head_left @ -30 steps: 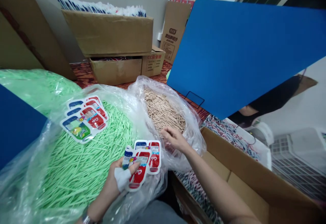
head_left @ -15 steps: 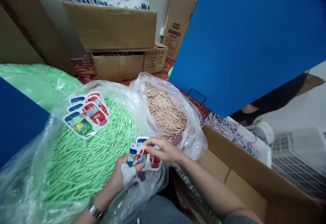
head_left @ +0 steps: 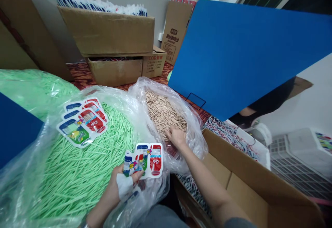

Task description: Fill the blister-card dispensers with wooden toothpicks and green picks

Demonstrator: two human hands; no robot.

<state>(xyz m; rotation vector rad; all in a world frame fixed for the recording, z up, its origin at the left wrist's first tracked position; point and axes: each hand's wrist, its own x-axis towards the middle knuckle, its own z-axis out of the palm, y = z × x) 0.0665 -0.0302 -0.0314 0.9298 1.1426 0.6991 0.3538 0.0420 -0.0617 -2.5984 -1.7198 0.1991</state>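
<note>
My left hand [head_left: 116,181], with a white wrapping around the base of its thumb, grips several small printed pouches [head_left: 155,160] showing red cola and green drink pictures. One pouch fans out flat to the right; the others are folded over in the fingers. My right hand [head_left: 176,137] reaches into a clear plastic bag, its fingers pinched down at a heap of thin tan sticks [head_left: 163,112]. How many sticks lie in the fingers is hidden. Left of both hands, an open bag holds light green sticks [head_left: 85,176], with several more pouches [head_left: 83,121] fanned on top.
An open cardboard box [head_left: 241,186] stands at the right, beside a white tray [head_left: 264,157] of small patterned pieces. Blue panels [head_left: 243,55] rise at right and left, a person's arm [head_left: 269,96] behind the right one. At the back, a carton [head_left: 109,31] is packed with pouches.
My right hand has left the pouches and moved up and right to the tan sticks. My left hand still holds the pouches, one now spread more fully into view.
</note>
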